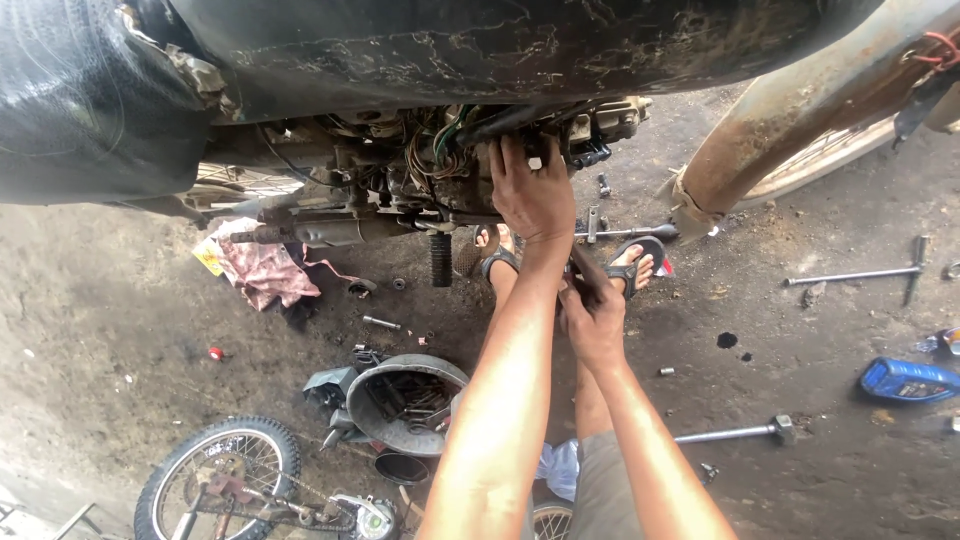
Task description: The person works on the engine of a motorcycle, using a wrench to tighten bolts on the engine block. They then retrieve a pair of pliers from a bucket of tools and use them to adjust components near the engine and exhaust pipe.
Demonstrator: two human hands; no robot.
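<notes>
Oil-stained bare earth point(120, 330) forms the workshop floor, seen from above past the torn black vinyl seat point(80, 100) of a motorcycle. Reading from the left, we find a loose spoked wheel with black tyre point(215, 480), a crumpled pink rag point(262, 270) and a dented grey metal basin holding small parts point(405, 400). At centre hangs the grimy exposed engine block with tangled wiring point(420, 175), the thing under work; we judge it heavy, rigid and fixed in the frame, its surfaces oily and likely slippery, with sharp fins and loose wires best avoided, so that the solid casing edge offers the soundest hold. Our left hand point(532, 195) lies there, fingers spread and pressed flat against the casing, grasping nothing that we can make out. Just below it our right hand point(595, 315) is closed round a dark slim metal tool point(585, 270), which points up toward the engine's underside; stiff and narrow, it should turn well from its lower end. Our sandalled feet point(630, 262) stand directly beneath, crowding that space. Further right, a rusty brown exhaust pipe point(800, 110) bounds the working room, while long steel T-handle wrenches point(860, 272) and a blue plastic oil bottle point(908, 380) lie well apart on open ground.
</notes>
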